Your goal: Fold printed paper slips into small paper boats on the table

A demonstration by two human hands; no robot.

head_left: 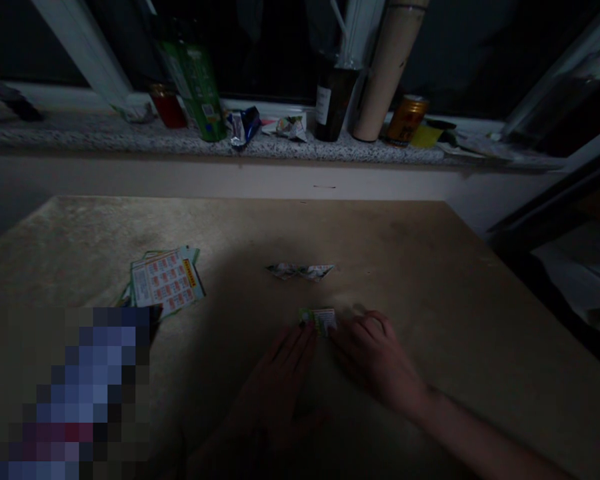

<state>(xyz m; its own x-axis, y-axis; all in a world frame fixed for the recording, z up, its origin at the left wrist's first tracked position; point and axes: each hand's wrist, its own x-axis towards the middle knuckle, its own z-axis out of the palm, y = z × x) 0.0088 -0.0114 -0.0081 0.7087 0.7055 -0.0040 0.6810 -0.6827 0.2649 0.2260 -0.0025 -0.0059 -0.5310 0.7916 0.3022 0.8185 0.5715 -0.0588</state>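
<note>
A small folded piece of printed paper (320, 320) lies on the tan table (430, 267) in dim light. My left hand (280, 380) rests flat with its fingers stretched out, the fingertips touching the paper's left edge. My right hand (375, 357) lies beside it, fingers bent down and pressing on the paper's right edge. Just beyond sits a finished folded paper shape (300, 271) with pointed ends.
A stack of printed leaflets (167, 281) lies at the left, with a blurred patch below it. On the stone windowsill (105, 137) stand a green carton (195, 87), a red jar (167, 105), a dark bottle (334, 100), a beige tube (387, 70), a gold can (406, 120) and wrappers.
</note>
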